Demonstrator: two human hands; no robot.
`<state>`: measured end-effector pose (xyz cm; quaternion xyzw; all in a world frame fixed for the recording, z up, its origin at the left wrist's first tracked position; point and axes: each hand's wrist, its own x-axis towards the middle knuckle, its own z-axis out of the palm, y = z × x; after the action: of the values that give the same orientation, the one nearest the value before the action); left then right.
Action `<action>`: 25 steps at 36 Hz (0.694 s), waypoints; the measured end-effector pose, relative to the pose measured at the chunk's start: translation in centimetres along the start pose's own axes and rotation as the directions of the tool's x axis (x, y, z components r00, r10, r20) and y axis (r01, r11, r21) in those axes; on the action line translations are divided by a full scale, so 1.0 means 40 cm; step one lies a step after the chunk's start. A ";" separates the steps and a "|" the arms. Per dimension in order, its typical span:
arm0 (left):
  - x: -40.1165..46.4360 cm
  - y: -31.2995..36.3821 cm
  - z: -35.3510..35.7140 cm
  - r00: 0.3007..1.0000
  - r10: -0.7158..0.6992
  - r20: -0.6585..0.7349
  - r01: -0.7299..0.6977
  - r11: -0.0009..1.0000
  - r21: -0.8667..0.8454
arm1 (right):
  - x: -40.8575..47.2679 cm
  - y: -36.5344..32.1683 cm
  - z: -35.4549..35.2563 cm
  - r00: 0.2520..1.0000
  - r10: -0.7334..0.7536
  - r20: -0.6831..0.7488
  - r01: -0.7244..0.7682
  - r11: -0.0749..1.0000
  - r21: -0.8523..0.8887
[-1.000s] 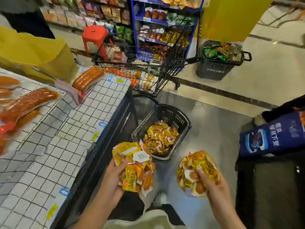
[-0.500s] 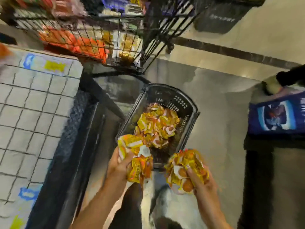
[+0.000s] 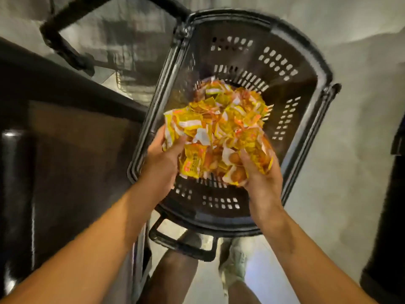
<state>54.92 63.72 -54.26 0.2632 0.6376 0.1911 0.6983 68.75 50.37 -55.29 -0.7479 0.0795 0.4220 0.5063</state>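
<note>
This is a shop, most likely a supermarket aisle. A black plastic shopping basket (image 3: 282,69) with slotted walls stands on a polished grey floor (image 3: 361,110). It is heaped with many identical yellow snack packets (image 3: 221,115) and sits just beside the dark base of a display counter (image 3: 65,132).

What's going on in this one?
A person stands over a black basket on the floor. The left hand and right hand each grip a bunch of snack packets just above the pile of the same packets lying inside. Neither bunch is released yet.
</note>
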 end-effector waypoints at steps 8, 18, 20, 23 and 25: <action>0.144 -0.169 -0.017 0.979 -0.128 -0.160 0.144 0.985 0.091 | 0.141 0.235 0.015 0.987 0.152 -0.061 -0.153 0.988 -0.023; 0.166 -0.215 -0.032 0.951 -0.175 -0.255 0.259 0.900 0.349 | 0.133 0.253 0.010 0.953 0.294 -0.078 -0.304 0.908 -0.288; 0.140 -0.207 -0.036 0.949 -0.153 -0.275 0.257 0.881 0.398 | 0.116 0.218 -0.002 0.935 0.347 -0.076 -0.354 0.886 -0.301; 0.086 -0.174 -0.054 0.952 -0.161 -0.260 0.264 0.860 0.437 | 0.076 0.153 -0.028 0.931 0.363 -0.028 -0.344 0.852 -0.395; 0.038 -0.132 -0.054 0.970 -0.159 -0.186 0.234 0.821 0.520 | 0.042 0.102 -0.047 0.943 0.333 0.022 -0.286 0.838 -0.464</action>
<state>52.59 60.72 -58.80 0.3679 0.7348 -0.0513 0.5676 68.60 47.38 -59.05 -0.8001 0.0724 0.5425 0.2455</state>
